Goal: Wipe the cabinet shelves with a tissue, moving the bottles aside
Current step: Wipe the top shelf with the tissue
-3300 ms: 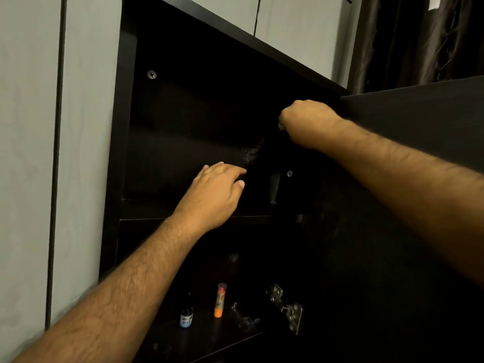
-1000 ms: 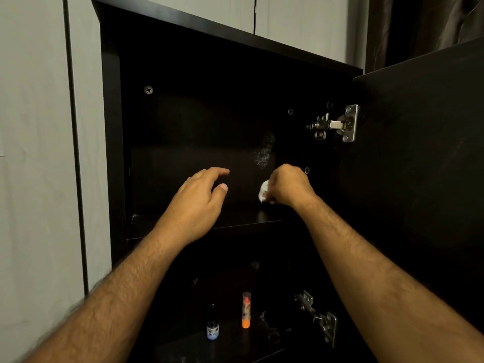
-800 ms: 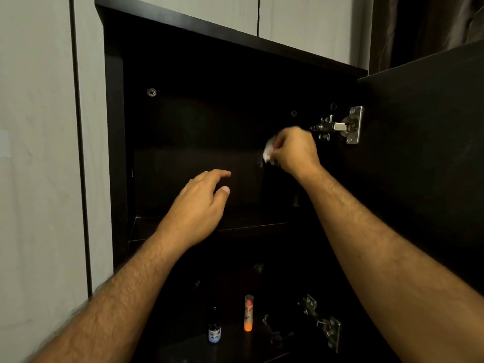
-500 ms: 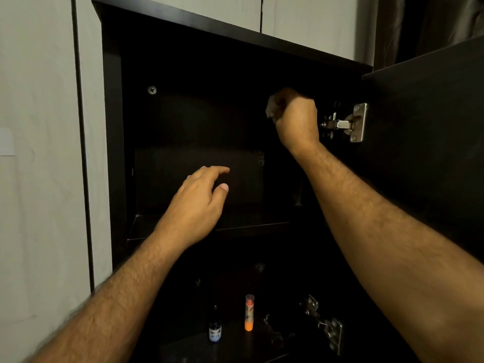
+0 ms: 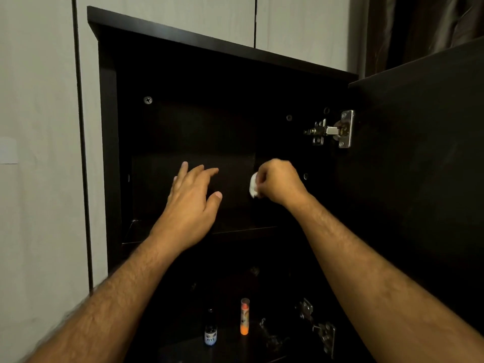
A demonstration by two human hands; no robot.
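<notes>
Right hand point(image 5: 279, 183) pinches a wadded tissue point(image 5: 253, 185) to wipe inside the dark cabinet point(image 5: 110, 153); left hand point(image 5: 192, 205) hovers open, fingers spread, nearby.

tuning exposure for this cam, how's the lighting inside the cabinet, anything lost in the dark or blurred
Head view: the cabinet interior is very dim; the lower shelf nearly black, with only the dark bottle and orange tube standing out. Tissue in the right hand is bright but slightly soft; the upper hinge glints; straight edges bow near the frame.
</notes>
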